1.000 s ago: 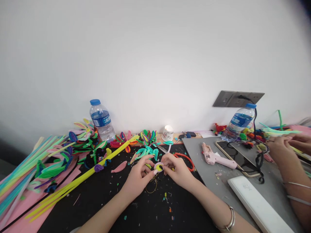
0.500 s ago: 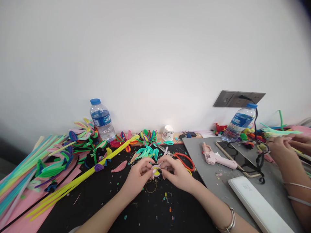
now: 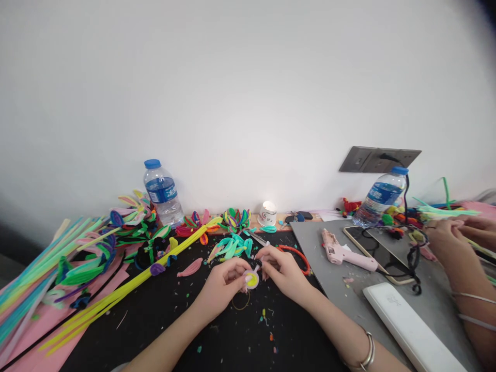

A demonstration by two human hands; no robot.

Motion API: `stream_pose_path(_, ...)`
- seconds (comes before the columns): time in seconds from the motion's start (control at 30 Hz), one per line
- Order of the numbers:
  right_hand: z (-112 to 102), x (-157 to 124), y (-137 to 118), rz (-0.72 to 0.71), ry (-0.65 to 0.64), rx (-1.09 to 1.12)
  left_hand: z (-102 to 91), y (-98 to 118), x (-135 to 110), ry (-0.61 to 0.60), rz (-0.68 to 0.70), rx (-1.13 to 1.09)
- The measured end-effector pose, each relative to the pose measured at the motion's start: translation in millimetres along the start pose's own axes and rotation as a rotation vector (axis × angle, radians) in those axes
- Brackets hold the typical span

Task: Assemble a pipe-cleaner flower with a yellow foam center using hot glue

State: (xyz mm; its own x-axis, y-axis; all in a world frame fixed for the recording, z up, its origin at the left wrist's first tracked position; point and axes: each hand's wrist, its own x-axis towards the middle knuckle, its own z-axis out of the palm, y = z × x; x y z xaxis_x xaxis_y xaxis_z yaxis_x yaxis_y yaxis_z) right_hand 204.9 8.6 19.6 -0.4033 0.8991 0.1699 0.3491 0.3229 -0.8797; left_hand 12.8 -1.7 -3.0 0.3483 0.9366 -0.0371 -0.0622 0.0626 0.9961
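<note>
My left hand (image 3: 223, 283) pinches a small round piece (image 3: 254, 282), yellow in the middle with a pale pink fuzzy rim and a short pale stem at its upper right. My right hand (image 3: 285, 273) is closed, with a small black fuzzy piece (image 3: 259, 263) at its fingertips, just above the round piece. A thin wire ring (image 3: 241, 308) shows below my left fingers. Scissors (image 3: 297, 254) with orange-red handles lie behind my right hand, partly hidden by it. Turquoise pipe-cleaner petals (image 3: 232, 246) and a pink petal (image 3: 190, 267) lie beyond my left hand.
Yellow pipe cleaners (image 3: 127, 285) and a water bottle (image 3: 161, 194) are left; a paper cup (image 3: 267, 213) stands at the wall. Right are a pink glue gun (image 3: 346, 254), a phone (image 3: 372, 245), a white case (image 3: 413, 325) and a co-worker's hands (image 3: 451, 235). Scraps dot the black mat (image 3: 163, 330).
My right fingers have drawn the black piece off the round piece's face, up and to the right. The yellow middle now shows more fully, held in my left hand.
</note>
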Motion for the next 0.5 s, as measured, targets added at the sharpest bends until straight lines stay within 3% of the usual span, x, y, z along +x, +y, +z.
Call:
stream_pose_path(0.13, -7.8, 1.6, -0.8, -0.010, 0.053, -0.084, -1.3, 1.3, 1.4, 0.041, 0.015, 0.001)
stream_pose_path(0.23, -27.0, 5.2, 0.4, 0.024, 0.246, -0.267, -3.5, 2.2, 3.6, 0.132, 0.038, -0.013)
stream_pose_path(0.37, -75.9, 4.9, 14.6, 0.212, 0.460, -0.696, -4.6, 6.0, 5.0, 0.214, 0.040, -0.022)
stream_pose_path(0.5, -136.7, -14.5, 41.7, 0.508, 0.487, -0.989, -4.1, 8.6, 4.5, 0.240, 0.011, -0.066)
